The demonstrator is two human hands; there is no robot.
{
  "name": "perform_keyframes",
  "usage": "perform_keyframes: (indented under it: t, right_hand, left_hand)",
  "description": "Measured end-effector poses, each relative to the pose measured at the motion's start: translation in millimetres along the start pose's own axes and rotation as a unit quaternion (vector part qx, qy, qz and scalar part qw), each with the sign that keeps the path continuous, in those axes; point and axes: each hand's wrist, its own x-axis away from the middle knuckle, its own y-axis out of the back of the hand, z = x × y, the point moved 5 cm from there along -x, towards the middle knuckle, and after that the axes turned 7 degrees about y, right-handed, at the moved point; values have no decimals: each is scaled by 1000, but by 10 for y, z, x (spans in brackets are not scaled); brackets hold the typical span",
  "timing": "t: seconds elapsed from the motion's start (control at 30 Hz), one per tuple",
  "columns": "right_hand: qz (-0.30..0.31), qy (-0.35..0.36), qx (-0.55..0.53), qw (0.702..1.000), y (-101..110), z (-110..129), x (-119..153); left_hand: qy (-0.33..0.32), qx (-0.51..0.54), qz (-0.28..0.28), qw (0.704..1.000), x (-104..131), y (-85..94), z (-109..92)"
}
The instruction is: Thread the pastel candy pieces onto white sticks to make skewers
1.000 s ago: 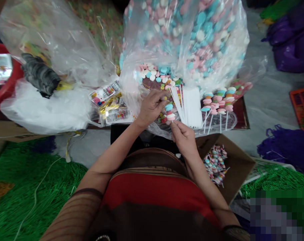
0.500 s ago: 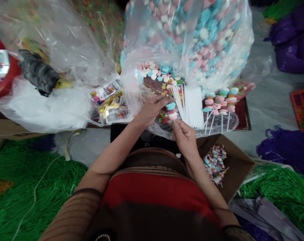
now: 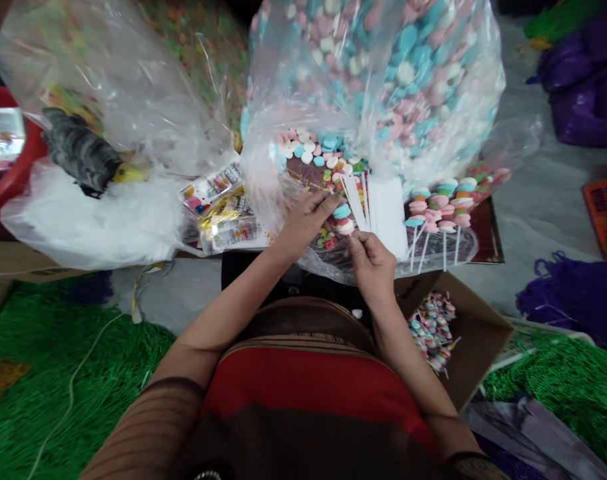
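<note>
Between the hands [image 3: 304, 225] [image 3: 374, 265] — candy skewer [image 3: 342, 219], apparently

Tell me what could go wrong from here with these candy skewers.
The candy skewer is held at its lower end by the right hand, with the left hand's fingers at its top; squeezing there might squash or split a piece.

The other candy skewers lie near the edge of the table, so a bump could tip one off.

The loose white sticks lie close to the left fingertips and might get knocked askew.
</note>
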Motion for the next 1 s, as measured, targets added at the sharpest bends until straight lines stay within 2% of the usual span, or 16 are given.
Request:
perform_keyframes:
  t: [0.07, 0.13, 0.23, 0.3, 0.37, 0.43, 0.57, 0.7, 0.87, 0.93, 1.0]
  right_hand:
    - [1, -41, -76, 996, -28, -56, -17]
    - [-9, -70, -144, 987, -60, -103, -25]
    - [-25, -74, -173, 982, -79, -137, -26]
    - [-26, -72, -174, 982, -80, -156, -18]
    - [-25, -71, -176, 981, -77, -180, -9]
    - [-27, -70, -180, 981, -72, -203, -1]
    - [-23, -70, -177, 981, -78, -232, 7]
    - [-19, -67, -168, 983, -87, -237, 7]
    - [-45, -84, -203, 974, -52, -211, -26]
    - [-59, -107, -225, 967, -41, -186, -63]
    - [-73, -117, -227, 964, -39, -138, -129]
  left_hand:
    - [-10, -78, -10, 997, -93, 78, -70]
    - [-38, -193, -54, 979, -279, 222, -178]
    - [-85, -398, -148, 901, -686, 460, -329]
    - [-51, -500, -179, 846, -984, 588, -326]
    - [-10, -552, -175, 815, -1220, 661, -279]
    - [14, -573, -163, 803, -1350, 687, -230]
    - [-16, -599, -163, 784, -1330, 666, -203]
    - [-47, -608, -156, 777, -1202, 637, -201]
    - [-35, -602, -133, 786, -1112, 629, -275]
    - [-34, -562, -142, 814, -1050, 631, -330]
    - [-35, -479, -151, 864, -953, 620, -362]
